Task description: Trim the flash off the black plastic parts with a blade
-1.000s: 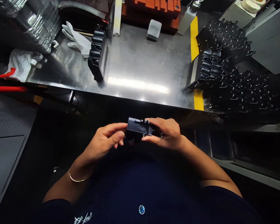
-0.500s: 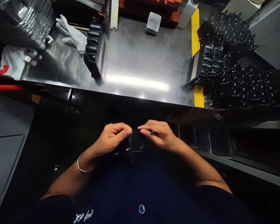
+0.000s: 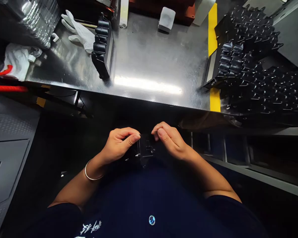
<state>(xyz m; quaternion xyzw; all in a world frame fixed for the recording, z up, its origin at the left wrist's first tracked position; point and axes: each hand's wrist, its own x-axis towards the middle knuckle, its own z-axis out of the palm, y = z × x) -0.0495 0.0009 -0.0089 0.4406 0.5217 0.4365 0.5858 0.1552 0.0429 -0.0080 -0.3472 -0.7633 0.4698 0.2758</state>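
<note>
In the head view a dark, glossy part with small shiny edges (image 3: 146, 150) is in front of my body, barely standing out from the dark surroundings. The thumb and forefinger of my left hand (image 3: 119, 144) pinch its upper left edge. My right hand (image 3: 171, 140) is just to the right of the part, a small gap away from its upper edge. Its fingers are curled in with the thumb pressed over them, and whatever they may hold is hidden.
Beyond my hands lies a metal workbench (image 3: 149, 62). On it are a black ribbed block (image 3: 103, 48), a white glove (image 3: 80, 34), a pale cube (image 3: 167, 19) and yellow tape (image 3: 215, 100). Several black ribbed parts (image 3: 258, 76) are stacked at the right.
My right hand has drawn off the dark part, slightly to the right, and its fingers have curled in. A small dark thing seen in it earlier is now hidden. The left hand keeps its pinch.
</note>
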